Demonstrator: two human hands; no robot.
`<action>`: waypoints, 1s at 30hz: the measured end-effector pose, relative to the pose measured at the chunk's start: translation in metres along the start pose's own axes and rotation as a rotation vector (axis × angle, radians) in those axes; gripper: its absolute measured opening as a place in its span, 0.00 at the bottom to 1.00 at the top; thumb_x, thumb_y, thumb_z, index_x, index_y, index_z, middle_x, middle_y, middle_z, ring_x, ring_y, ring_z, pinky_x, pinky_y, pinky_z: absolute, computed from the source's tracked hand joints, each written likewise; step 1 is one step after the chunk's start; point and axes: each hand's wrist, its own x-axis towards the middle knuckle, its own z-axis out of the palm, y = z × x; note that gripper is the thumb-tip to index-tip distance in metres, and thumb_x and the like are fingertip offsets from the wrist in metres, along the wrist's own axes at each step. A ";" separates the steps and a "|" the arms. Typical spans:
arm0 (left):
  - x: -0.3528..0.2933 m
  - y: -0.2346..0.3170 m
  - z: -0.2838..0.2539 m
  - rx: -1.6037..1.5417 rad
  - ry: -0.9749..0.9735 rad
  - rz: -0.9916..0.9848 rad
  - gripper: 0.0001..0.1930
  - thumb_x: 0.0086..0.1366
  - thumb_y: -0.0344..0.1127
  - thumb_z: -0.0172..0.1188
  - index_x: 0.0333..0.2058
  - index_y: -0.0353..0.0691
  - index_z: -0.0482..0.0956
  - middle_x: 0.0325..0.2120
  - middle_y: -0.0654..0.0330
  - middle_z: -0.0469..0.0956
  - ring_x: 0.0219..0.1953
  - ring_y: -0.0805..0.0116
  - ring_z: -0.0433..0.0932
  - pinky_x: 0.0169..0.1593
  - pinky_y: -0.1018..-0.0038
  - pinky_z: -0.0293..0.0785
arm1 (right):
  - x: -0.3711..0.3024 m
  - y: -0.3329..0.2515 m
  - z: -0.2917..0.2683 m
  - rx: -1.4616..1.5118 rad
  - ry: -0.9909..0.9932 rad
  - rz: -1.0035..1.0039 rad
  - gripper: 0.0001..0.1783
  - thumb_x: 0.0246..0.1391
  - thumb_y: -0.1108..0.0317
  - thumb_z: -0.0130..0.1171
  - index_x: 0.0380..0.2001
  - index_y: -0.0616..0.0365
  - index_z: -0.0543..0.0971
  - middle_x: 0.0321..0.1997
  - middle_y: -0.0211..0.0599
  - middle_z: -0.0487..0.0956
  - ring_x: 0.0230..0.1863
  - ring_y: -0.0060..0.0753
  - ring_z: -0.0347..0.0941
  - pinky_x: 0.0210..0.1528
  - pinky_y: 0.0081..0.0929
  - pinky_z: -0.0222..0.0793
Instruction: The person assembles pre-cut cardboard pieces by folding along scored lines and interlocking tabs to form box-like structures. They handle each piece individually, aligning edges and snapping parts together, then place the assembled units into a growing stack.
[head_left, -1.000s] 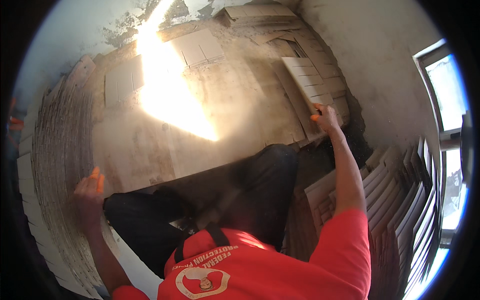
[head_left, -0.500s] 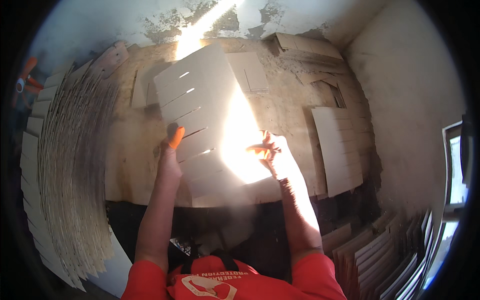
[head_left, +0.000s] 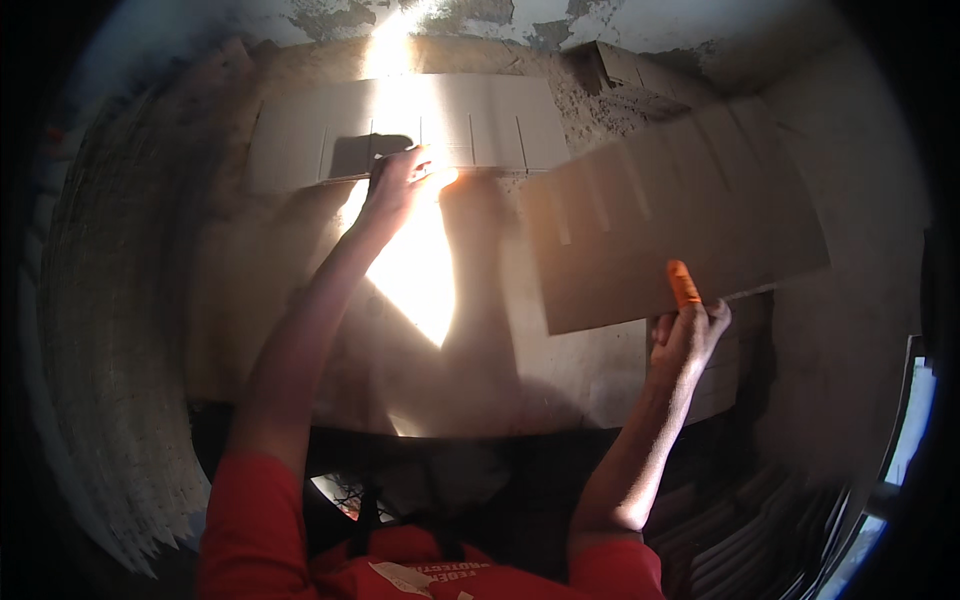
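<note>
My right hand (head_left: 690, 330) grips a slotted cardboard sheet (head_left: 690, 215) by its near edge and holds it above the right side of the table. An orange cover wraps the digit lying on the sheet's face. At the back of the table lies another slotted cardboard sheet (head_left: 490, 125), flat, with its slots open toward me. My left hand (head_left: 395, 190) is at this sheet's near edge, fingers and thumb closed about it. Strong glare blurs the left fingertips, and the hand's shadow falls on the sheet.
Many cardboard sheets stand packed together (head_left: 120, 300) along the left. More sheets (head_left: 750, 530) stand in rows at the lower right. A folded cardboard piece (head_left: 640, 75) lies at the back right. A bright sunlit patch (head_left: 415, 290) crosses the wooden table (head_left: 290, 370).
The slotted sheet held by both hands over the middle has swung right, now in my right hand alone. My left hand has let go of it and moved to the sheet at the back.
</note>
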 end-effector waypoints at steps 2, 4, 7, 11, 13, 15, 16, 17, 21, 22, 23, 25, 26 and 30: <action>0.016 0.014 0.030 0.618 -0.163 0.306 0.25 0.60 0.43 0.67 0.53 0.36 0.77 0.49 0.48 0.77 0.52 0.55 0.76 0.61 0.63 0.68 | 0.001 -0.013 0.000 -0.079 0.022 0.011 0.04 0.56 0.75 0.55 0.27 0.57 0.74 0.15 0.24 0.67 0.07 0.14 0.53 0.08 0.16 0.45; 0.020 0.005 0.051 0.749 -0.131 0.425 0.25 0.62 0.44 0.65 0.53 0.37 0.77 0.59 0.45 0.68 0.62 0.47 0.65 0.67 0.57 0.60 | -0.003 -0.015 0.005 -0.075 -0.005 0.038 0.08 0.55 0.76 0.59 0.22 0.56 0.75 0.13 0.22 0.66 0.06 0.14 0.52 0.08 0.17 0.45; 0.026 -0.010 0.071 1.171 -0.200 0.408 0.23 0.65 0.44 0.60 0.54 0.33 0.75 0.65 0.44 0.58 0.68 0.46 0.55 0.68 0.54 0.57 | -0.011 -0.009 0.005 -0.020 -0.051 0.104 0.11 0.52 0.74 0.67 0.20 0.54 0.76 0.13 0.22 0.68 0.05 0.14 0.51 0.08 0.17 0.45; 0.034 0.022 0.080 1.404 -0.482 0.398 0.15 0.64 0.34 0.56 0.45 0.30 0.77 0.48 0.43 0.75 0.53 0.49 0.73 0.55 0.56 0.71 | -0.009 -0.010 0.006 -0.032 -0.187 0.168 0.12 0.53 0.73 0.66 0.18 0.54 0.76 0.11 0.23 0.68 0.05 0.14 0.53 0.08 0.18 0.47; 0.041 0.004 0.077 1.305 -0.346 0.512 0.11 0.62 0.33 0.56 0.40 0.32 0.78 0.39 0.46 0.78 0.48 0.52 0.76 0.50 0.59 0.75 | -0.008 -0.007 0.005 0.012 -0.244 0.189 0.12 0.52 0.73 0.67 0.18 0.55 0.76 0.11 0.24 0.68 0.05 0.14 0.53 0.08 0.18 0.48; 0.042 0.006 0.069 1.129 -0.250 0.588 0.06 0.62 0.32 0.57 0.31 0.36 0.79 0.31 0.50 0.80 0.40 0.56 0.79 0.44 0.64 0.77 | -0.009 -0.005 0.004 0.043 -0.283 0.214 0.12 0.52 0.74 0.66 0.17 0.56 0.76 0.11 0.24 0.68 0.05 0.14 0.53 0.08 0.19 0.48; 0.051 0.009 0.068 1.191 -0.296 0.385 0.08 0.63 0.33 0.57 0.29 0.35 0.78 0.30 0.53 0.81 0.36 0.57 0.80 0.41 0.64 0.77 | -0.009 -0.004 0.003 0.052 -0.296 0.232 0.13 0.52 0.74 0.66 0.17 0.56 0.76 0.11 0.24 0.68 0.05 0.15 0.53 0.08 0.19 0.48; 0.060 0.009 0.059 0.957 -0.302 0.317 0.08 0.64 0.33 0.55 0.30 0.35 0.77 0.31 0.52 0.79 0.34 0.59 0.80 0.43 0.66 0.78 | -0.008 -0.004 0.004 0.061 -0.320 0.248 0.13 0.52 0.74 0.66 0.17 0.56 0.76 0.11 0.24 0.68 0.05 0.15 0.53 0.08 0.19 0.49; 0.045 0.028 0.063 0.586 -0.130 0.463 0.11 0.65 0.36 0.52 0.40 0.34 0.75 0.32 0.52 0.74 0.34 0.61 0.78 0.45 0.67 0.79 | -0.005 0.004 -0.001 0.111 -0.301 0.205 0.07 0.53 0.77 0.61 0.23 0.60 0.76 0.11 0.26 0.68 0.05 0.15 0.55 0.07 0.19 0.52; 0.042 0.030 0.065 0.554 -0.025 0.539 0.12 0.66 0.36 0.52 0.42 0.33 0.74 0.32 0.51 0.74 0.34 0.60 0.78 0.44 0.67 0.79 | -0.008 0.002 0.002 0.116 -0.278 0.195 0.09 0.53 0.76 0.63 0.20 0.58 0.76 0.11 0.25 0.68 0.05 0.15 0.54 0.07 0.20 0.51; 0.046 0.035 0.057 0.943 -0.096 1.008 0.15 0.65 0.34 0.52 0.48 0.31 0.71 0.36 0.49 0.74 0.37 0.57 0.78 0.45 0.65 0.79 | -0.010 0.000 0.005 0.121 -0.251 0.187 0.12 0.53 0.75 0.65 0.18 0.56 0.76 0.11 0.24 0.67 0.05 0.15 0.54 0.07 0.20 0.50; 0.038 0.044 0.059 1.097 -0.249 0.906 0.19 0.64 0.32 0.54 0.53 0.32 0.71 0.48 0.48 0.72 0.42 0.56 0.77 0.45 0.65 0.80 | -0.012 -0.001 0.008 0.079 -0.176 0.152 0.12 0.53 0.75 0.65 0.17 0.56 0.76 0.11 0.24 0.68 0.05 0.15 0.54 0.07 0.20 0.51; 0.034 0.047 0.063 1.172 -0.327 0.852 0.22 0.63 0.31 0.55 0.55 0.33 0.71 0.54 0.47 0.71 0.45 0.55 0.77 0.46 0.66 0.80 | -0.012 -0.002 0.008 0.058 -0.138 0.135 0.12 0.53 0.75 0.66 0.17 0.56 0.77 0.11 0.24 0.68 0.05 0.15 0.54 0.07 0.20 0.52; 0.027 0.065 0.067 1.293 -0.432 0.650 0.24 0.61 0.30 0.56 0.57 0.32 0.70 0.47 0.47 0.74 0.40 0.63 0.76 0.40 0.67 0.81 | -0.010 0.001 0.006 0.008 -0.190 0.091 0.10 0.53 0.75 0.66 0.20 0.57 0.77 0.13 0.25 0.70 0.05 0.15 0.55 0.07 0.20 0.55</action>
